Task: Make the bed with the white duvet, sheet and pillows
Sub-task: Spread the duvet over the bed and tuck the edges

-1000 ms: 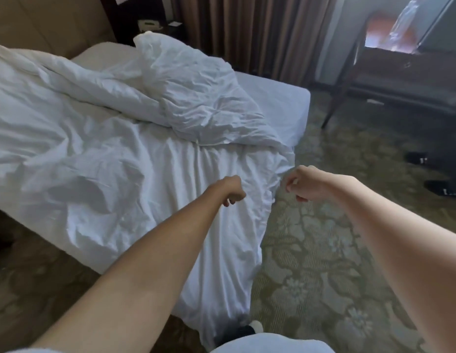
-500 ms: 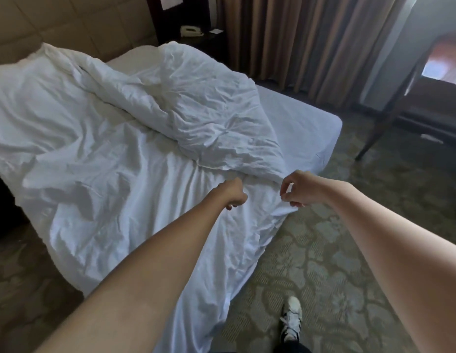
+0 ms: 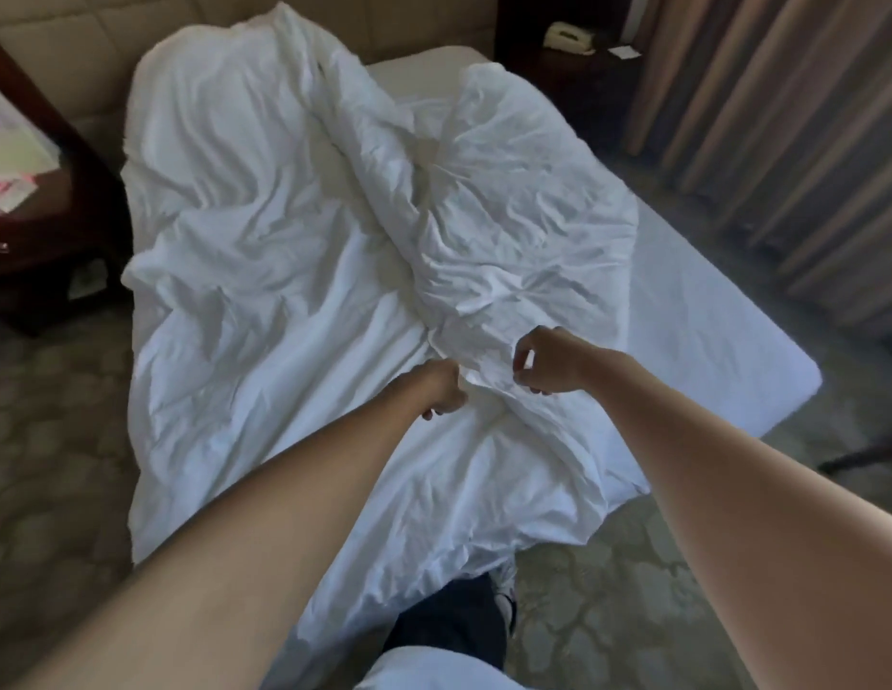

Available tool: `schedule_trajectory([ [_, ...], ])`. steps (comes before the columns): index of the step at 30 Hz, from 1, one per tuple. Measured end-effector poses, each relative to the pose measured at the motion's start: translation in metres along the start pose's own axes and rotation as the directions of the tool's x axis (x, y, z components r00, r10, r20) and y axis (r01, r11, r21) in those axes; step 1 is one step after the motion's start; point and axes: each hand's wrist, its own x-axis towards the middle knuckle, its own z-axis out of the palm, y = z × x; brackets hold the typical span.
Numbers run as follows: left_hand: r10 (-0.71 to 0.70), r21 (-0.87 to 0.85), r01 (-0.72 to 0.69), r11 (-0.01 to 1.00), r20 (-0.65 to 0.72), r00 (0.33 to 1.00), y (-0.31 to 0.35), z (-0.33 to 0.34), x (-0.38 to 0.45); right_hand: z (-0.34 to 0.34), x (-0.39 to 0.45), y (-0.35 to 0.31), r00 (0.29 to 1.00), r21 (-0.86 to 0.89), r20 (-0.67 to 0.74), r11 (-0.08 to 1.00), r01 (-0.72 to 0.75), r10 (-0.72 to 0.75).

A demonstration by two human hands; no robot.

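A crumpled white duvet [image 3: 264,251] lies across the bed and hangs over its foot and left side. One folded-over part is bunched toward the right. My left hand [image 3: 441,393] grips the duvet's edge near the foot of the bed. My right hand [image 3: 548,361] is just right of it, fingers curled at the same fold; it appears to pinch the fabric. The white sheet [image 3: 707,321] shows bare on the mattress's right side. No pillows are in view.
A padded headboard [image 3: 135,27] stands at the far end. A dark nightstand with a phone [image 3: 566,34] is at the back right, another dark cabinet [image 3: 30,201] at the left. Curtains [image 3: 782,117] hang on the right. Patterned carpet [image 3: 50,440] surrounds the bed.
I have stepped round to the foot of the bed, so the bed now runs straight away from me. Both hands have come closer together on the duvet's edge.
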Motion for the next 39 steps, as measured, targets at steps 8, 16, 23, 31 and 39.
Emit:
schedule_trajectory([
  [8, -0.201, -0.240, 0.171, 0.956, -0.105, 0.974, -0.020, -0.035, 0.133, -0.031, 0.165, 0.026, 0.993, -0.276, 0.119, 0.960, 0.050, -0.017],
  [16, -0.344, -0.372, 0.242, 0.896, -0.239, 0.908, -0.053, -0.059, 0.218, -0.053, 0.298, -0.004, 0.976, -0.335, 0.092, 0.917, 0.217, -0.197],
  [23, -0.372, -0.543, 0.230, 0.808, -0.166, 0.913, -0.051, -0.051, 0.291, -0.038, 0.390, -0.011, 0.913, -0.566, 0.206, 0.718, 0.404, -0.351],
  [31, -0.389, -0.627, 0.248, 0.738, -0.095, 0.916, -0.058, -0.066, 0.341, -0.033, 0.477, -0.042, 0.819, -0.666, 0.357, 0.493, 0.560, -0.448],
  [39, -0.379, -0.557, 0.217, 0.802, -0.193, 0.905, -0.057, -0.068, 0.370, -0.026, 0.515, -0.009, 0.828, -0.833, 0.426, 0.199, 0.516, -0.364],
])
